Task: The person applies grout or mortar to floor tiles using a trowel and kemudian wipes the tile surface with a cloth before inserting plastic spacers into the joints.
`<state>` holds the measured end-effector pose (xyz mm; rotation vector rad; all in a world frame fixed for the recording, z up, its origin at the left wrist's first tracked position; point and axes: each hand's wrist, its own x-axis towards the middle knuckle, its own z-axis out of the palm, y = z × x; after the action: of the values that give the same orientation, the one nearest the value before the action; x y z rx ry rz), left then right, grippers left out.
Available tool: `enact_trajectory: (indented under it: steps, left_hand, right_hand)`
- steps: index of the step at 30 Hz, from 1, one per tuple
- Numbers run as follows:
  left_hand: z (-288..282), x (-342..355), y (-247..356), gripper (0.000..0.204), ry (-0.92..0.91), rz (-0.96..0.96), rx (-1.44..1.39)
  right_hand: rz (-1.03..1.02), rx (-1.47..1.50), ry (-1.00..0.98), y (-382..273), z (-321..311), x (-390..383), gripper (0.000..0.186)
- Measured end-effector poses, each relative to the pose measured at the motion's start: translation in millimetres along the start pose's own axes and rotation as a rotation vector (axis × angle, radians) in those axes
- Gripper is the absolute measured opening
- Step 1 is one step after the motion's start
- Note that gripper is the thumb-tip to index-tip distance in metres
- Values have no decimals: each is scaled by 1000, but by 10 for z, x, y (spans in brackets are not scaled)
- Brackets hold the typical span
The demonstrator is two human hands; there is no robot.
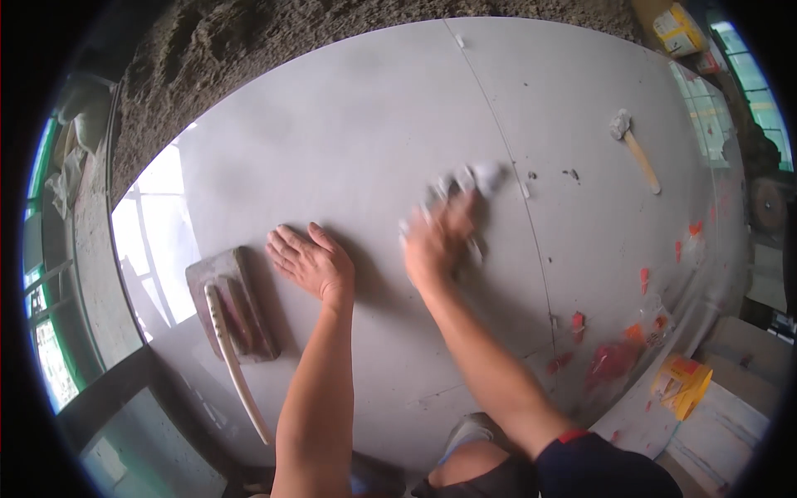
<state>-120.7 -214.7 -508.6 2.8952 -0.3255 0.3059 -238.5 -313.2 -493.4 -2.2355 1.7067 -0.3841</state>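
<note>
My left hand [311, 261] rests palm down on a large glossy grey tile [332, 141], its fingers spread and holding nothing. Ahead and to the right of it, my right hand [440, 236] is smeared by motion over the same tile, near a thin joint line. Around its fingertips shows a crumpled white rag-like thing [488, 176], too blurred to name surely. Left of my left hand lies a rectangular trowel [249, 311] with a dusty back. A long, curved, pale strip [237, 369] leans across the trowel.
A mallet [639, 158] with a wooden handle lies at the far right. Red and orange plastic pieces [579, 324], some in clear bags, are scattered at the right, beside a yellow tub [685, 388]. Rough mortar [241, 50] borders the far edge. My knee [473, 465] is at the lower edge.
</note>
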Motion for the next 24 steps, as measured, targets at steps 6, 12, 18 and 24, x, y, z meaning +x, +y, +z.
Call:
enact_trajectory:
  steps: [6, 12, 18, 24]
  left_hand:
    - [134, 466, 398, 71, -83, -113, 51]
    - [164, 755, 204, 78, -146, -89, 164]
    - [147, 750, 350, 78, -154, 3, 203]
    - [184, 747, 254, 78, -142, 23, 178]
  right_hand:
    - [-158, 549, 118, -1146, 82, 2544, 42]
    - [-361, 303, 349, 404, -1482, 1929, 36]
    - [350, -289, 55, 2189, -1668, -127, 50]
    - [600, -238, 46, 2253, -1005, 118, 69]
